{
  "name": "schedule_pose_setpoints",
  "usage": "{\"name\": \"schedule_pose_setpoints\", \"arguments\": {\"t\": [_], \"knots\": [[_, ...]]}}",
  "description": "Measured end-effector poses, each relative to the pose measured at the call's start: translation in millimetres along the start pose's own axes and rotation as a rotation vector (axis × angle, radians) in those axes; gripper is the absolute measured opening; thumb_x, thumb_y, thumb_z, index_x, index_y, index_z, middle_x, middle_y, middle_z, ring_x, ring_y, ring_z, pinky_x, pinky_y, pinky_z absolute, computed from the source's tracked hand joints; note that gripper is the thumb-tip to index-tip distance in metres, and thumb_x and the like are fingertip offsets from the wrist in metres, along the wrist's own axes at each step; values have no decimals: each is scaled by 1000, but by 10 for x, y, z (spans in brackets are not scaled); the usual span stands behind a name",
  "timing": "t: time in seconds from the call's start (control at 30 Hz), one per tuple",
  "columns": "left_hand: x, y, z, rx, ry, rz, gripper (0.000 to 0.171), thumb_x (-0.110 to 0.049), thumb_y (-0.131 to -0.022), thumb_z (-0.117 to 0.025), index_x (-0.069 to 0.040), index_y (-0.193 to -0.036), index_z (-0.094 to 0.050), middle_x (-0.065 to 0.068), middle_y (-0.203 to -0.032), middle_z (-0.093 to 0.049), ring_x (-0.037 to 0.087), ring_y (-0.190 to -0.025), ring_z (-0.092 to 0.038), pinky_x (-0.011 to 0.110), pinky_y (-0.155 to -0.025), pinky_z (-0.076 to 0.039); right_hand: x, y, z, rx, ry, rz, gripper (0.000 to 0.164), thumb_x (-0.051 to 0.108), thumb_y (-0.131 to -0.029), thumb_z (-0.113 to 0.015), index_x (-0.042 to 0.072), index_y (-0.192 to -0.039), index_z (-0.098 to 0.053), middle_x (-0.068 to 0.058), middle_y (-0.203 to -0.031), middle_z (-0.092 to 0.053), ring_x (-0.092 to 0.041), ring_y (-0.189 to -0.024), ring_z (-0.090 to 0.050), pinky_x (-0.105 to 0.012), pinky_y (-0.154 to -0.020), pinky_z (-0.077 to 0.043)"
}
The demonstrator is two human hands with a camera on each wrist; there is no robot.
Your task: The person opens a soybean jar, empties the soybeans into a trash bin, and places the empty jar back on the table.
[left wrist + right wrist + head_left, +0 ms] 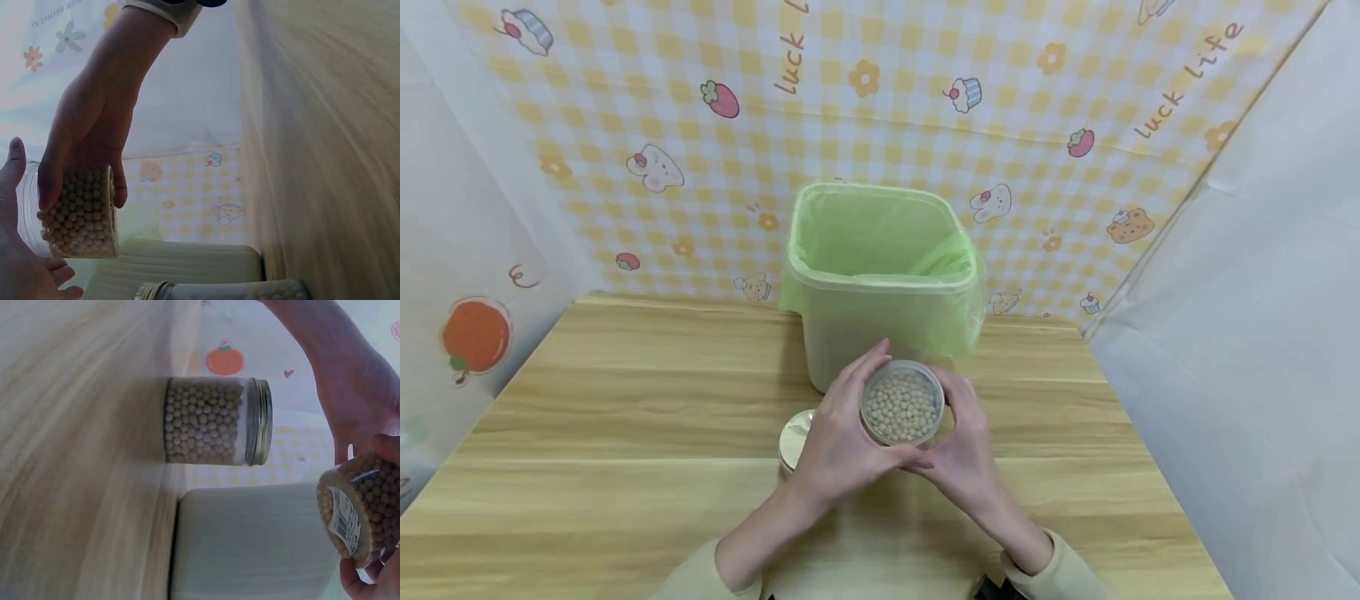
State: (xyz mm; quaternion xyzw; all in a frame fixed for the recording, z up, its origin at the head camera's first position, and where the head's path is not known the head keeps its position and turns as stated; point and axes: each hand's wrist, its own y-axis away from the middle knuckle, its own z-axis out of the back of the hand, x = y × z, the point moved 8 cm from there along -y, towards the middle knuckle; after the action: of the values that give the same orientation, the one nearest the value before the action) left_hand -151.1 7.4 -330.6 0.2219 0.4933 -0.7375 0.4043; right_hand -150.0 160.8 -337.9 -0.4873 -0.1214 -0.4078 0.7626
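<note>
A clear round jar (902, 403) of small beige balls, like dried chickpeas, is lifted above the table in front of the bin. My left hand (844, 435) grips its left side, with the fingers round the far edge and the thumb along the near edge. On the other side, my right hand (962, 440) curls round the jar, its thumb meeting the left one. No lid shows on this jar. A white barcode label (345, 520) is on its base in the right wrist view. Beside my left hand stands a second jar (206, 422) of the same balls, upright with a metal lid (261, 422).
Just behind the hands stands a pale bin (850, 337) lined with a green bag (880, 237) folded over its rim. It backs onto a yellow checked cloth (700, 208). White cloth walls (1225, 275) close off the wooden table (625, 400) at both sides.
</note>
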Motion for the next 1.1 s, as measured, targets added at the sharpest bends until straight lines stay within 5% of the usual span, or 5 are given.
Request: {"name": "schedule_pose_setpoints", "arguments": {"t": [0.33,0.47,0.67,0.93,1.1], "knots": [[58,-58,44,373,246,61,109,-26,-76,-92,-24,-163,-26,-4,-170,-31,23,-157,-31,63,-122,-30,-150,-51,3,275,-414,-224,96,-5,-61,-93,8,-147,-51,-15,-140,-61,-11,-125,-59,-24,-105,-50],[46,-68,61,532,380,-1,104,-22,-79,-89,-22,-163,-28,-4,-169,-32,24,-155,-34,63,-122,-30,-156,-46,-30,429,-550,-209,95,-9,-60,-89,1,-146,-50,-14,-137,-62,-13,-122,-61,-27,-104,-51],[48,-73,24,684,546,-60,97,-45,-83,-84,-18,-161,-32,-4,-168,-34,25,-155,-34,40,-128,-27,-92,-4,-144,649,-706,-144,92,1,-62,-89,0,-145,-50,-3,-138,-64,-15,-123,-61,-33,-109,-50],[20,-6,-66,787,546,-119,95,-58,-84,-78,-19,-160,-34,0,-169,-33,21,-157,-31,39,-127,-29,-36,46,-243,774,-769,-64,88,6,-66,-92,-3,-143,-50,-9,-136,-65,-15,-124,-61,-36,-112,-48],[32,-23,-69,719,504,-131,90,-46,-83,-85,-20,-156,-39,-1,-168,-35,21,-158,-30,44,-127,-29,-92,43,-228,721,-690,-98,92,5,-63,-93,-2,-144,-49,-20,-136,-63,-14,-124,-61,-35,-111,-49]]}}
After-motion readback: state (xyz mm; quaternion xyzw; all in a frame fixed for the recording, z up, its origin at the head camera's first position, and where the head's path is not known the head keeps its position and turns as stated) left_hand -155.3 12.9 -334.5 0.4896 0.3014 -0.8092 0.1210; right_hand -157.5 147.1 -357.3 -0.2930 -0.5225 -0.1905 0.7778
